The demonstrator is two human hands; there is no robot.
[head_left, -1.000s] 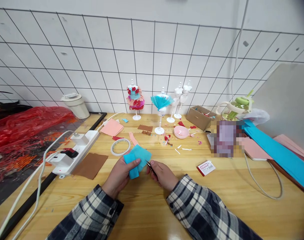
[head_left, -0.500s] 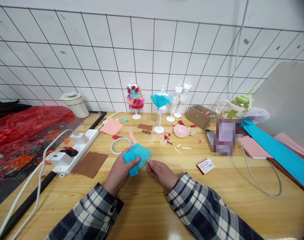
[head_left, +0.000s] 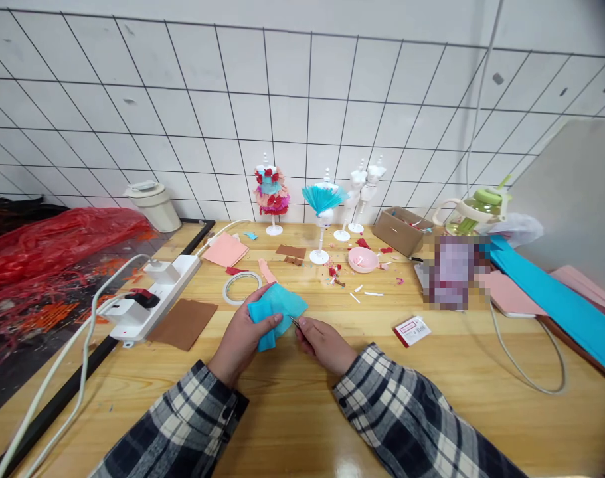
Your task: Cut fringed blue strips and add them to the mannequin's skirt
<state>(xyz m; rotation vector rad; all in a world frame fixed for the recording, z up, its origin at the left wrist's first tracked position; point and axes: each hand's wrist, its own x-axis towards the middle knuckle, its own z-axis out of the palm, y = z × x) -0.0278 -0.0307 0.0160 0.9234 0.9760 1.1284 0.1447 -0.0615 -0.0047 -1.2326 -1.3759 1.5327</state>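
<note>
at nine o'clock from the blue paper [head_left: 287, 304] lay a brown sheet [head_left: 184, 323]; at eight the left hand [head_left: 241, 336] pinched that paper between thumb and fingers; at four the right hand [head_left: 325, 341] clasped a dark tool [head_left: 295, 322], its tip at the edge.

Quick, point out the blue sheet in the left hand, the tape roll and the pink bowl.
Blue sheet [head_left: 285, 303], head view: its lighter, spread part.
Tape roll [head_left: 225, 289], head view: left side of its ring.
Pink bowl [head_left: 362, 269], head view: its front wall.
</note>
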